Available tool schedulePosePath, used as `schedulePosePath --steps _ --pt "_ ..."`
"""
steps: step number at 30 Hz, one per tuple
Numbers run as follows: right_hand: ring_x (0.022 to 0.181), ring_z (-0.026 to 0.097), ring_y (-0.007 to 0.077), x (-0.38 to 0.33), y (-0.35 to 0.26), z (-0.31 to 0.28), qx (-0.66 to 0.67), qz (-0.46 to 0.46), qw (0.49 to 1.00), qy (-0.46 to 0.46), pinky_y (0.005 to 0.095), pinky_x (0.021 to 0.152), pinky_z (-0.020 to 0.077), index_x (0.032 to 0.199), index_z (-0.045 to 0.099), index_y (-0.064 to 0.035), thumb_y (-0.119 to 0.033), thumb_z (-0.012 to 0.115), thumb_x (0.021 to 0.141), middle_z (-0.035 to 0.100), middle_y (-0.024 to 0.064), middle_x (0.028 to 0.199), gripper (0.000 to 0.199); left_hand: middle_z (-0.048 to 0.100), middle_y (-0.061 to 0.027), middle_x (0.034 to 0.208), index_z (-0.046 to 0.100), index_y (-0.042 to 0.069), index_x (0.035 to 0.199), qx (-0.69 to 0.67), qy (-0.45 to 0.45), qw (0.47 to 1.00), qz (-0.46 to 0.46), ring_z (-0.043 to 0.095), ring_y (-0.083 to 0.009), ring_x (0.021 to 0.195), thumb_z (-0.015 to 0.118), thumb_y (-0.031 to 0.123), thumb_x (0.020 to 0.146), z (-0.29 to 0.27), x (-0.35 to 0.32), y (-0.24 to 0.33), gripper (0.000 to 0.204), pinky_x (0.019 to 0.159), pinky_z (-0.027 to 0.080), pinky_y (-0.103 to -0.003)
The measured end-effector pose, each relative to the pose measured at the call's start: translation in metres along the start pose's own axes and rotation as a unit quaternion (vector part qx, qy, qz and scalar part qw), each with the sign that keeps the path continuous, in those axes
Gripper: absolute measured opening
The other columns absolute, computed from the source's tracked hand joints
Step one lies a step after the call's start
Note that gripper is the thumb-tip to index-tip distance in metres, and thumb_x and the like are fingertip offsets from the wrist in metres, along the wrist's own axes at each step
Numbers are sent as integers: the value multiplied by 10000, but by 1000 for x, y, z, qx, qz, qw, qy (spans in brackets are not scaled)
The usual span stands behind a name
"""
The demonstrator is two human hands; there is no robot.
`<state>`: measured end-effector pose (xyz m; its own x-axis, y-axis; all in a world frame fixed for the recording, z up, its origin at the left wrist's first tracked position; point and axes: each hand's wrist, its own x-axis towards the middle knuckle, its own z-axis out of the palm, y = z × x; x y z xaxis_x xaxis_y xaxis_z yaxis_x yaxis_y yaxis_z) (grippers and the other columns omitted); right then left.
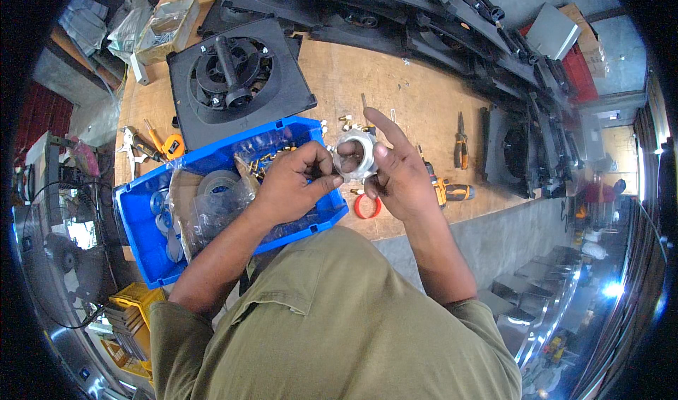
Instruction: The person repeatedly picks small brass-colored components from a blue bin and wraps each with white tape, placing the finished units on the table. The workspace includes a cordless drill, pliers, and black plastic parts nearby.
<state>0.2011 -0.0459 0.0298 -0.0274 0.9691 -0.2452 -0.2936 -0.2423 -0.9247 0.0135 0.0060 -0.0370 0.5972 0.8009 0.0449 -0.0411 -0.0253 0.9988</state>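
A silvery round metal ring-shaped part with a wide opening is held up over the table between my hands. My right hand grips its right side, the thumb against the rim and the index finger stretched upward. At its left edge, the fingers of my left hand are pinched together; whatever small thing they hold is hidden. Just below lies a red ring on the wooden table. Small brass fittings lie beyond the metal part. Under my left forearm stands a blue bin with plastic bags and loose brass pieces.
A square black panel with a round hub lies behind the bin. Pliers and an orange-and-black tool are to the right. A tape measure sits at left. More black panels line the far and right edges.
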Motion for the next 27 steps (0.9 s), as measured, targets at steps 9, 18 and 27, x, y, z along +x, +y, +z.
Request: schedulePosePath --steps 9,18,27 --pt "969 674 209 18 16 -7 2 -14 1000 1 234 550 487 1511 229 -95 -409 553 954 642 182 1174 717 611 -14 836 493 71 879 -213 -16 977 -18 604 -79 807 715 12 854 4 -1 -6 232 710 511 -253" --pt "1062 560 226 7 44 2 -135 -34 990 -29 345 847 501 1526 187 -74 -316 654 931 541 183 1249 795 638 -73 842 459 79 842 -257 58 965 3 635 -134 750 710 14 862 -6 5 -10 260 682 544 -282" --pt "1013 606 203 -21 30 27 -98 -13 992 -76 348 890 479 1538 98 -71 -52 649 882 588 169 1171 857 650 -89 858 470 59 831 -131 175 974 52 618 -136 753 700 -10 858 -9 11 -11 241 683 527 -291"
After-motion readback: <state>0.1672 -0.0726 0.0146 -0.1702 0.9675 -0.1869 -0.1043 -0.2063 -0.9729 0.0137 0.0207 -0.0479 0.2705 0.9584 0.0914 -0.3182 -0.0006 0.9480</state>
